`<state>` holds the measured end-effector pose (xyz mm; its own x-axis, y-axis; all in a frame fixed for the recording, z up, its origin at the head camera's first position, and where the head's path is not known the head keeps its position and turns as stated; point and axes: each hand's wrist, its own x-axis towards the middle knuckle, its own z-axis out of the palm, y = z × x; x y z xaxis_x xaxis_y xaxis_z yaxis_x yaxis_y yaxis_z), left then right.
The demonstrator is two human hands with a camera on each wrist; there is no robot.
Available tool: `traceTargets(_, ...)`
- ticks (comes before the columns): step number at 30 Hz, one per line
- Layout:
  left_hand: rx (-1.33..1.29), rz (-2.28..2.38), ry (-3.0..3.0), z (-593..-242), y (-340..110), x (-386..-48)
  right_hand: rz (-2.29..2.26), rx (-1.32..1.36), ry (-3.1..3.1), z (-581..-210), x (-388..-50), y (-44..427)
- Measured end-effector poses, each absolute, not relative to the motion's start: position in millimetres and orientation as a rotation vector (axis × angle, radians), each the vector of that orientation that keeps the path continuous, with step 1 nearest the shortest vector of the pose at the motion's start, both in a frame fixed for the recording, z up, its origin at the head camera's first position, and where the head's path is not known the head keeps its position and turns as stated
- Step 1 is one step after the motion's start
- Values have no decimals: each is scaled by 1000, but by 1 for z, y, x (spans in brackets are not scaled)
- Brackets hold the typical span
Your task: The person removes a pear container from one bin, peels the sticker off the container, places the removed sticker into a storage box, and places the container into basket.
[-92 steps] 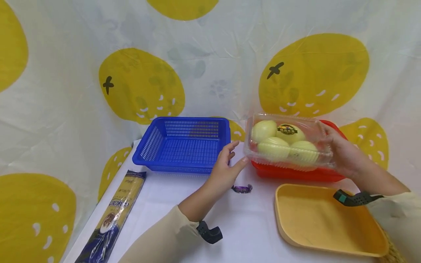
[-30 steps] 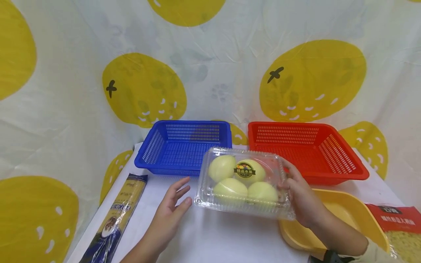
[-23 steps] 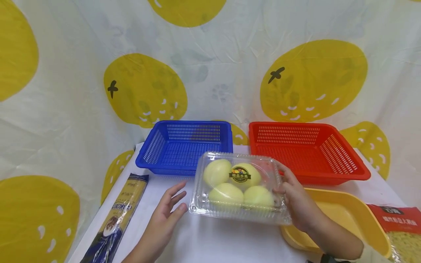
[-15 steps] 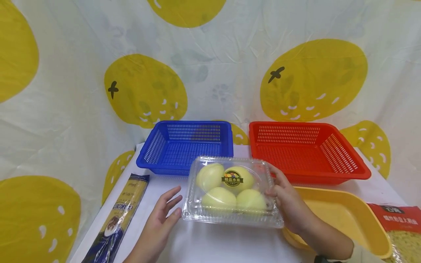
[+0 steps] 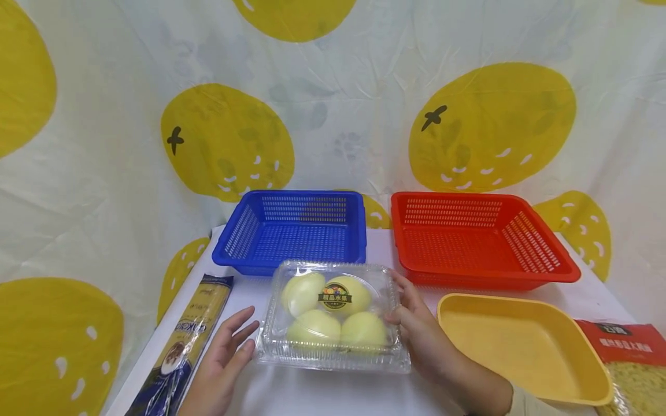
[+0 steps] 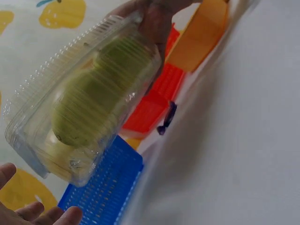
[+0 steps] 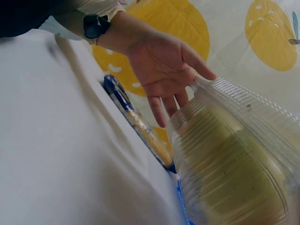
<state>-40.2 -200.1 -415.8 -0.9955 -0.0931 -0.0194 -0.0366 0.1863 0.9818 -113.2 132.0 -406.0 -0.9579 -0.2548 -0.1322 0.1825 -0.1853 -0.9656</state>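
Note:
A clear plastic clamshell fruit box holds several pale yellow-green round fruits and bears a dark label on its lid. My right hand grips the box by its right end, thumb over the lid. The box is held up off the table, as the left wrist view shows. My left hand is beside the box's left end, fingers spread and not curled round it; whether the thumb touches the plastic I cannot tell. In the right wrist view, the left hand shows its palm towards the box.
Behind the box stand a blue basket and a red basket. A yellow tray is at the right, beside a red-topped noodle bag. A long pasta packet lies at the left. The left wrist view shows a small purple wrapped item.
From over the red basket, the fruit box has come left and nearer to me in my right hand. My left hand has shifted left and nearer too, staying beside the box.

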Motion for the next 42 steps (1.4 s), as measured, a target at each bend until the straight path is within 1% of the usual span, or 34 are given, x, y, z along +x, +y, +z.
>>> traceTargets(4, 198, -1976, -2398, -424, -210, -37, -2236, -35, 1778, -415, -112, 115)
traceTargets(14, 81, -1919, -2369, -443, -232, -33, -2200, -9, 1812, -436, -109, 87)
traceTargets(18, 81, -1900, -2375, -449, -238, -33, -2204, -13, 1822, -441, -108, 80)
traceTargets(29, 146, -1895, -2436, -452, -243, -35, -2209, -14, 1850, -449, -113, 64)
traceTargets(36, 247, -1904, -2496, -452, -245, -35, -2206, 8, 1845, -454, -113, 57)
traceTargets(42, 260, -1916, -2492, -453, -245, -36, -2155, 26, 1887, -455, -115, 56)
